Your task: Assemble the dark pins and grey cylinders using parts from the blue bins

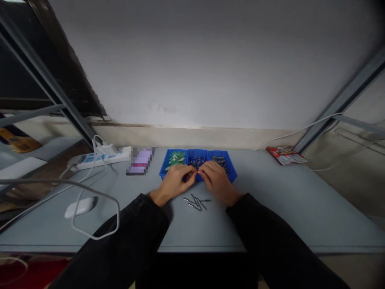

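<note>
Left fingers (189,182) and right fingers (207,177) pinch what seems a small part; red packet (282,154) lettering illegible.

We count two hands, one left hand (174,180) and one right hand (217,180), and two black sleeves (135,228). We see three blue compartments (232,170) in one row; their small pieces (176,157) are too many and too fine for us to number. On the table (285,204) we make out about six thin metal rods (197,202), though they overlap and we cannot be sure. We find one phone (140,161), one power strip (104,158), one white rounded case (80,207), one red packet (285,155) and several pale cables (118,216).
</note>
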`<state>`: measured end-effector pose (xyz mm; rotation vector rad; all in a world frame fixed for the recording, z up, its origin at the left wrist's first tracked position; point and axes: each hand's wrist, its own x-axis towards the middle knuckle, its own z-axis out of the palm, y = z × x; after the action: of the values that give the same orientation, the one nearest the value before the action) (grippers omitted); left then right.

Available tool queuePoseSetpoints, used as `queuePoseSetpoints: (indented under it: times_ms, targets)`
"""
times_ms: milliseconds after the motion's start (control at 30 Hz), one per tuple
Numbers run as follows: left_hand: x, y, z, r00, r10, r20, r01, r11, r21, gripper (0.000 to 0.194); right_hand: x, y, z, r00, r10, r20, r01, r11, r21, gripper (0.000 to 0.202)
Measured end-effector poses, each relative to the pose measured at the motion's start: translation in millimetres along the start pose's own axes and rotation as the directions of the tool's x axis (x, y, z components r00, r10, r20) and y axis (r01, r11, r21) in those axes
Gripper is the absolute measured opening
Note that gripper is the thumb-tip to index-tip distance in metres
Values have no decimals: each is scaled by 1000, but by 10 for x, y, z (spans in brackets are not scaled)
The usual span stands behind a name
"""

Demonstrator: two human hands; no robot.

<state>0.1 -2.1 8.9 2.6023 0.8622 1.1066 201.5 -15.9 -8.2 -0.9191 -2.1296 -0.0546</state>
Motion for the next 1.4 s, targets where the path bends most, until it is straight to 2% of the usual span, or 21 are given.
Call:
queuePoseSetpoints:
  times_ms: [300,633,867,1133,1400]
  targets:
    - [-9,-1,-12,999,-50,15,51,998,-29,15,-8,-46,-15,1000,25,-12,-24,998,58,11]
    - [-10,-11,-3,999,-35,29,36,999,-29,13,-14,15,29,999,-31,5,31,999,20,16]
    - [-7,2,-6,999,-24,35,25,1000,-19,15,-5,18,17,999,-23,30,24,1000,-20,25]
    - [-3,1,-21,999,-41,10,41,999,1,16,-12,-24,-1,1000,15,-15,-15,998,58,14]
    - [-10,1,-9,999,-26,25,26,1000,-9,14,0,8,17,1000,-6,19,7,1000,-11,24]
